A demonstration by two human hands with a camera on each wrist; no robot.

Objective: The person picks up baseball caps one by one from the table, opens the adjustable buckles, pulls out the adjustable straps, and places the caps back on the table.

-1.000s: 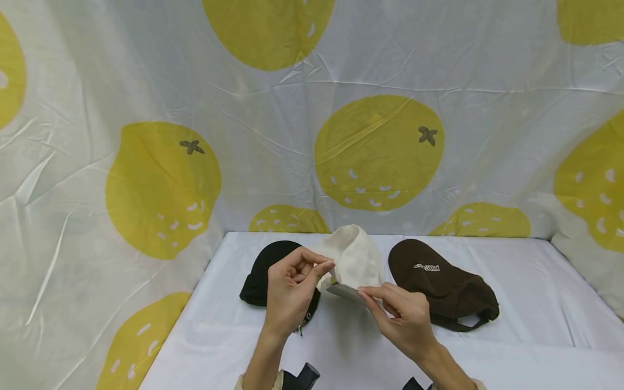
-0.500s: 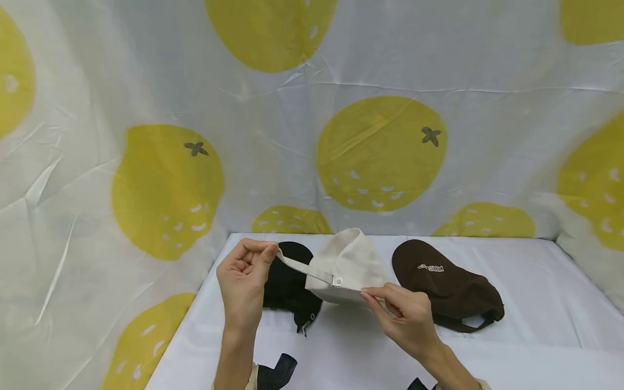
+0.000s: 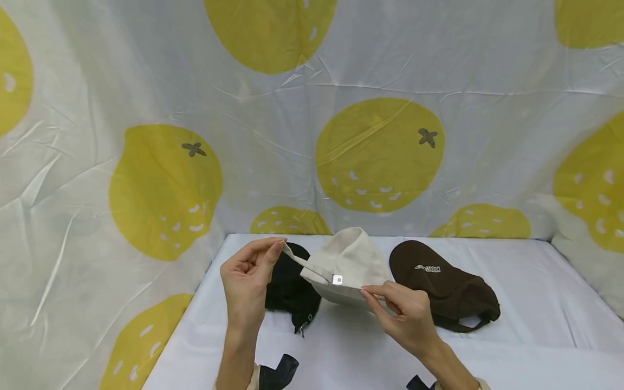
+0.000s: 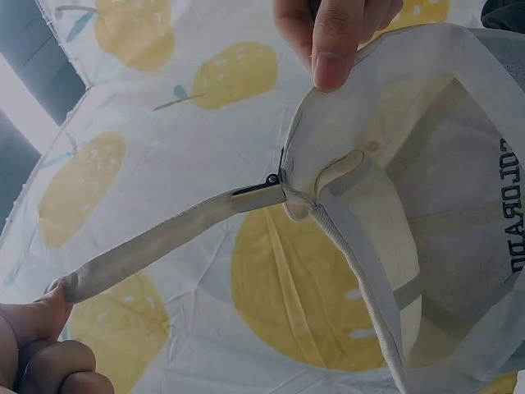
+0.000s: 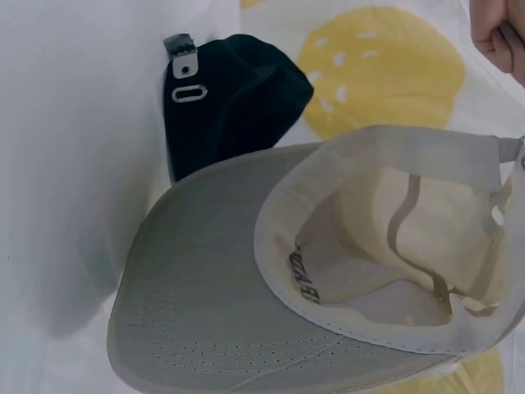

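Note:
An off-white baseball cap [image 3: 351, 260] is held up above the table, back side toward me. My left hand [image 3: 248, 276] pinches the free end of its back strap [image 4: 156, 246] and holds it out to the left, fairly taut. The strap runs into a small metal buckle [image 3: 337, 280] on the cap's edge. With thumb and index finger, my right hand [image 3: 402, 314] grips the rim right of that buckle. The cap's open inside [image 4: 459, 213], with dark lettering, shows in the left wrist view. Its visor [image 5: 205, 263] appears in the right wrist view.
Behind my left hand lies a black cap [image 3: 290, 287] with a metal clasp. To the right rests a brown cap [image 3: 443, 281] with white lettering. A white cloth covers the table [image 3: 526, 303]; a lemon-print curtain [image 3: 273, 162] hangs behind.
My left hand has moved from beside the buckle out to the left, drawing the strap straight. In the last half second it has barely shifted. The right hand keeps its grip.

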